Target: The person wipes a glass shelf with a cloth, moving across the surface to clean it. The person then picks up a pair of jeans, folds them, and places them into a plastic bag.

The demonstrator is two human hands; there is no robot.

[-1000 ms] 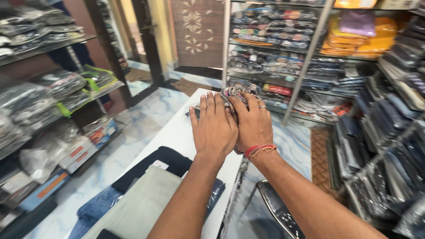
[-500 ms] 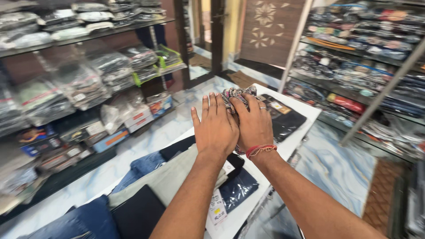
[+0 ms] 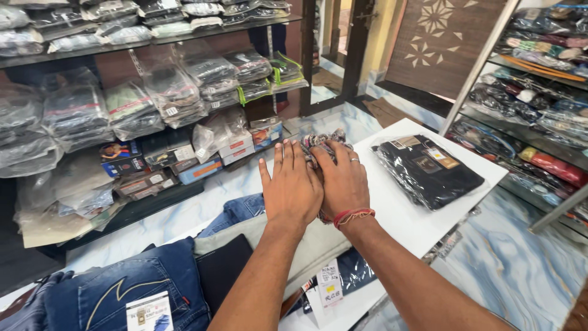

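Two hands press side by side on a patterned cloth bundle (image 3: pixel 318 142). We see the left hand (image 3: pixel 293 187) laid flat, fingers (image 3: pixel 288 160) straight and slightly spread, tips at the bundle's near-left edge; the right hand (image 3: pixel 344 181), ringed and wearing a red wrist thread (image 3: pixel 354 215), curls its fingers (image 3: pixel 334 153) over the bundle, though we cannot tell whether they clamp it. The bundle lies just ahead of and partly under both sets of fingertips, its visible part running roughly left to right across them; the right hand covers more of it. Outward, we note the white table (image 3: pixel 404 214), a bagged black garment (image 3: pixel 429 170) well apart to the right, folded jeans (image 3: pixel 116 294) nearer us on the left, and shelves (image 3: pixel 153 98) of bagged clothing beyond.
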